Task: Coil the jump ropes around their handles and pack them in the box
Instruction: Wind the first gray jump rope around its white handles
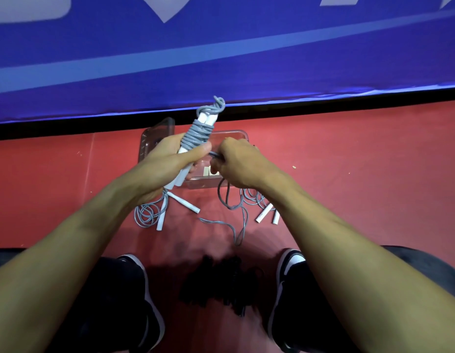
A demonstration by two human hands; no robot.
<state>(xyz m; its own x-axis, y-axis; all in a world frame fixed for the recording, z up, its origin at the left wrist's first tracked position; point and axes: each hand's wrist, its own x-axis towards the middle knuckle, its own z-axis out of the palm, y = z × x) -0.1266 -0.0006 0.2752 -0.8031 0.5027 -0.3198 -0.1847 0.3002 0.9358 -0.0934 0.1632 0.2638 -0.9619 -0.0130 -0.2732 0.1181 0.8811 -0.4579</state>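
Red floor point(348, 159) — blue banner point(221, 59) behind, clear box point(229, 138) against it.

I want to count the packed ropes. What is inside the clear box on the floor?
The clear box shows only a small white label or piece near its front wall. No rope is visible inside, but the left hand and right hand cover much of it.

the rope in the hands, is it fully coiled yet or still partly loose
Partly loose. Grey rope is wrapped round the upper white handles in the left hand, but a long tail trails from the right hand across the floor.
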